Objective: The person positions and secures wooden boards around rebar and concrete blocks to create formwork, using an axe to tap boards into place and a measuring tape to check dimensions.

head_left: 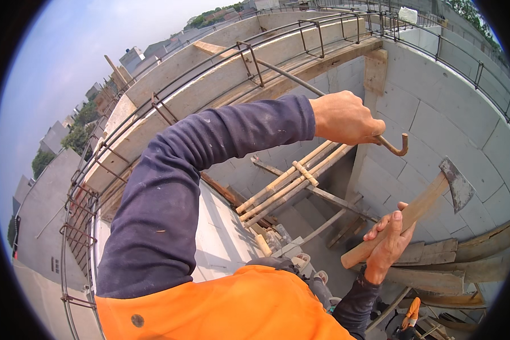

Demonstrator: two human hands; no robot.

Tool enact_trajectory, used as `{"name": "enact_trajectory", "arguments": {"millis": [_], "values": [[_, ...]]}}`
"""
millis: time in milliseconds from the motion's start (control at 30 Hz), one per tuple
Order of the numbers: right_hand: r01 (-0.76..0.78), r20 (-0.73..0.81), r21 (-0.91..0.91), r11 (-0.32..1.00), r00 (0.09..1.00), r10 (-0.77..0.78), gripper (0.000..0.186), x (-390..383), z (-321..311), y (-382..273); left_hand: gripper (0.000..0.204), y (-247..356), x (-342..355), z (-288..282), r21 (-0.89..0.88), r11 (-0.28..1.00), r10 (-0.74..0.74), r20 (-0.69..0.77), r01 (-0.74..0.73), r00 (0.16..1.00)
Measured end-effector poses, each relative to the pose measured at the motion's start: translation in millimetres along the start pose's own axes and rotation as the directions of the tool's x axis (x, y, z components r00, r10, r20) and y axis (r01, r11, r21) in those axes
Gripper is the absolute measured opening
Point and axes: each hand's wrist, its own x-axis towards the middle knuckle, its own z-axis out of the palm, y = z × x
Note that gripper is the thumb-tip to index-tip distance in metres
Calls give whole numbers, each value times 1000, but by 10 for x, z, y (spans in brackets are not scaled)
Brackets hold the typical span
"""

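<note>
My left hand is closed around a long steel rod with a hooked end that sticks out past my knuckles. The rod runs back toward the rebar along the wall top. Lower right, my right hand grips the wooden handle of an axe, whose dark, worn steel head points to the upper right. The axe is below the hook, apart from it. My left sleeve covers much of the middle of the view.
Rebar cages line the block wall tops. Below are bamboo poles, props, stacked planks and a deep drop with sandaled feet near its edge. A person in orange is far down at lower right. Rooftops and trees lie left.
</note>
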Motion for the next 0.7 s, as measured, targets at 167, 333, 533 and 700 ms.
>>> {"name": "enact_trajectory", "arguments": {"millis": [167,333,533,700], "values": [[-61,30,14,998,998,61,40,-43,-3,97,37,62,83,-96,10,1000,-29,-81,30,996],[-71,54,43,997,996,69,40,-76,-1,94,37,-36,76,-98,12,998,-57,-87,59,995],[-75,74,52,996,995,71,40,-102,33,92,36,-67,50,-83,42,999,-27,-114,32,993],[-50,86,47,998,995,46,40,-103,32,98,35,-95,80,-86,37,999,-36,-110,40,993]]}}
